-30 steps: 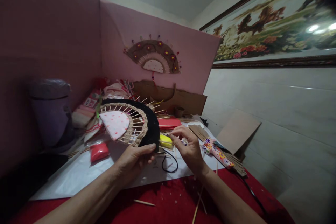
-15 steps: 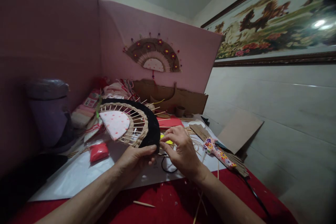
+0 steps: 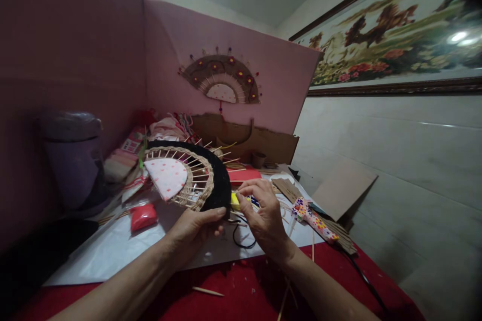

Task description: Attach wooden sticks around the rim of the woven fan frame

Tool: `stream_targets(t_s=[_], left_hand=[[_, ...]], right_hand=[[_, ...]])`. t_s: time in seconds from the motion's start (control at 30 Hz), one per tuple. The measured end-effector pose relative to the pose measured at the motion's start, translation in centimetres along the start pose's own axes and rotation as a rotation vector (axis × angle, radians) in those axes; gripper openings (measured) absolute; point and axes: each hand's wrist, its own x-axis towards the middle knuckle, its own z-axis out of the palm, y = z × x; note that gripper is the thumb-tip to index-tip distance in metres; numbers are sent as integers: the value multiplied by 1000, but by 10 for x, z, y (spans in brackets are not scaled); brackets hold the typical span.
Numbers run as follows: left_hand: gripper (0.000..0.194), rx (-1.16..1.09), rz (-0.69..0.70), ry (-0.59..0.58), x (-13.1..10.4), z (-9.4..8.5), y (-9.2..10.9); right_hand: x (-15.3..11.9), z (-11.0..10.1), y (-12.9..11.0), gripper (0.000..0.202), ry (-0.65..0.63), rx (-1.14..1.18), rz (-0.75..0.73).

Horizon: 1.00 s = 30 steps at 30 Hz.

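Observation:
My left hand [image 3: 198, 225] grips a half-round fan [image 3: 222, 180] by its lower right corner, thumb on top of the black band. The fan has a white centre with pink dots, a woven straw ring and thin sticks jutting past its outer edge. Just right of the black band is my right hand [image 3: 263, 213], thumb and forefinger drawn together in a pinch. Whatever lies between those fingertips is too small to make out. A black cord [image 3: 244, 247] loops below the hands, over the white sheet. Behind the right fingertips shows a yellow piece [image 3: 235, 201].
A red packet [image 3: 143, 217] lies on the white sheet [image 3: 113, 256]. A flower-patterned glue gun [image 3: 312, 218] rests on cardboard strips at right. One short stick [image 3: 208, 291] is on the red cloth [image 3: 181, 306]. A finished fan [image 3: 222, 77] hangs on the pink panel; a lidded purple bin [image 3: 73, 160] stands left.
My right hand has shifted slightly right, away from the fan's black edge, showing more of the yellow piece. My left hand keeps its grip on the fan, nearly still.

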Motion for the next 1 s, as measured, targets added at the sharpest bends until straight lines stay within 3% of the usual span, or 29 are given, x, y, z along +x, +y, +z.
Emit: stream_targets(t_s=[0.47, 0.83, 1.0], left_hand=[[15, -17, -25, -15, 1, -3, -1], [23, -23, 45, -34, -1, 2, 0], [22, -25, 11, -17, -2, 1, 0]], right_hand=[[-1, -1, 0, 7, -107, -35, -35], [-4, 7, -3, 12, 42, 255, 166], [-3, 5, 2, 13, 134, 298, 237]])
